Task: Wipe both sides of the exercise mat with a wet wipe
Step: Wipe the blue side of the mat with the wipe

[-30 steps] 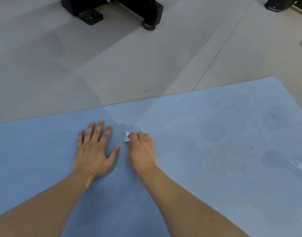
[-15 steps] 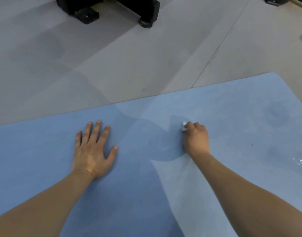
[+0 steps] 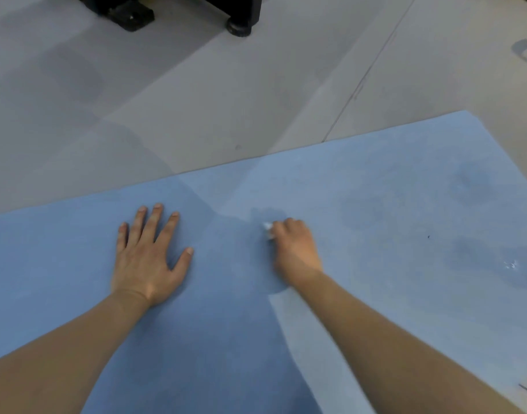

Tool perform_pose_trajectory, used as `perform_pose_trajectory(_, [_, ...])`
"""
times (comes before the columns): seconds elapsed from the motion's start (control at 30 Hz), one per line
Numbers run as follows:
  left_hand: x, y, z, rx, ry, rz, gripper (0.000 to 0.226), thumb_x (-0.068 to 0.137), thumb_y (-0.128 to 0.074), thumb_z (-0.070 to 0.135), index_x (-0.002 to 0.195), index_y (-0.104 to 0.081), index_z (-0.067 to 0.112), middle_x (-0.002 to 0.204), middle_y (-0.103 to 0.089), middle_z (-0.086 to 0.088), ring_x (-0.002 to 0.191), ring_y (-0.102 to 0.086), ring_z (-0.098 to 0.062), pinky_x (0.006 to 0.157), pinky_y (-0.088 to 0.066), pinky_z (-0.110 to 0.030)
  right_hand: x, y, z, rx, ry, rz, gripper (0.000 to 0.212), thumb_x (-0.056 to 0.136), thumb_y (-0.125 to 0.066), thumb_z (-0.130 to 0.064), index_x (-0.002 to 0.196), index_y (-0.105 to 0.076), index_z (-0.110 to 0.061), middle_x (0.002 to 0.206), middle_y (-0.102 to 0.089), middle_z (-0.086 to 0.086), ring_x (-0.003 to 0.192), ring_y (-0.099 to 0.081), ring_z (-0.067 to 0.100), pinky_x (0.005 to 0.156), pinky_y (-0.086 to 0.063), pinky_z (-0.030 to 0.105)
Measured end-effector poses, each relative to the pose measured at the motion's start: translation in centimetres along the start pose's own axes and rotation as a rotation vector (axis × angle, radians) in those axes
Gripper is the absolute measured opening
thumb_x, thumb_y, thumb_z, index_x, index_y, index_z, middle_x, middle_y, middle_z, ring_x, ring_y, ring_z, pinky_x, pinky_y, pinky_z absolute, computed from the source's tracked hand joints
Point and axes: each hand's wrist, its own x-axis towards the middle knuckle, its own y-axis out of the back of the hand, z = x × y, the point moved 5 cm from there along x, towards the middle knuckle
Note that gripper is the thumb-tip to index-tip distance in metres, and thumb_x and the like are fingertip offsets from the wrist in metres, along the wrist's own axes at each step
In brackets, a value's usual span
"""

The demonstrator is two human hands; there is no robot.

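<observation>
A blue exercise mat (image 3: 390,204) lies flat on the grey floor and fills the lower part of the view. My left hand (image 3: 148,255) presses flat on it with the fingers spread. To its right, my right hand (image 3: 295,249) is curled round a small white wet wipe (image 3: 268,229), which peeks out at the knuckles and touches the mat. Dark damp patches show on the mat at the right.
Grey floor (image 3: 196,100) stretches beyond the mat's far edge, with a seam line running up to the right. Black equipment feet (image 3: 238,25) stand at the top. A small white fleck (image 3: 512,264) lies on the mat near the right edge.
My right hand with the wipe swept right across the mat, then came part of the way back left. My left hand stayed pressed in place.
</observation>
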Motion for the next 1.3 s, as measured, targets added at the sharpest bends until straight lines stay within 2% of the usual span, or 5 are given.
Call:
perform_pose_trajectory(0.27, [0.0,-0.1,0.1,-0.001,0.005,-0.002,0.081,0.089,-0.025,0.068,0.158,-0.028,0.026,0.168,-0.015,-0.002,0.155,-0.002,-0.026,0.124,-0.005,-0.052,-1.9,2.8,9.6,-0.026,-0.534,0.014,0.012,0.074,-0.049,0.001,0.084,-0.057,0.000,0.079,-0.057,0.023,0.073,-0.055,0.041,0.065,-0.041,0.042])
perform_pose_trajectory(0.57, [0.0,0.1,0.0,0.002,0.001,0.012,0.081,0.089,-0.027,0.068,0.157,-0.032,0.025,0.167,-0.019,-0.003,0.155,-0.007,-0.027,0.123,-0.006,-0.053,-4.0,-1.9,-12.1,0.224,0.027,-0.160,0.020,0.076,-0.035,-0.015,0.089,-0.051,-0.015,0.084,-0.055,0.008,0.076,-0.052,0.031,0.069,-0.040,0.039])
perform_pose_trajectory(0.7, [0.0,0.0,-0.1,-0.001,-0.003,0.005,0.081,0.089,-0.027,0.068,0.157,-0.031,0.026,0.167,-0.018,-0.002,0.155,-0.006,-0.026,0.124,-0.006,-0.053,-3.0,0.0,-3.5,0.114,0.064,-0.070,0.019,0.079,-0.044,-0.017,0.085,-0.062,-0.011,0.077,-0.058,0.012,0.071,-0.057,0.034,0.062,-0.047,0.036])
perform_pose_trajectory(0.93, [0.0,-0.1,0.0,0.005,-0.002,-0.006,0.079,0.089,-0.025,0.069,0.157,-0.030,0.030,0.167,-0.017,-0.003,0.155,-0.006,-0.028,0.123,-0.005,-0.054,-4.9,5.1,15.4,-0.171,-0.566,-0.073,0.009,0.079,-0.054,-0.001,0.086,-0.058,0.001,0.083,-0.057,0.026,0.077,-0.055,0.045,0.067,-0.046,0.047])
perform_pose_trajectory(1.3, [0.0,0.0,0.0,0.002,0.001,-0.030,0.076,0.088,-0.024,0.071,0.157,-0.028,0.039,0.168,-0.014,-0.002,0.155,-0.003,-0.029,0.123,-0.003,-0.053,-4.7,-1.1,-11.2,0.141,-0.102,-0.071,0.010,0.080,-0.051,-0.017,0.089,-0.050,-0.022,0.083,-0.057,0.002,0.078,-0.051,0.026,0.067,-0.029,0.036])
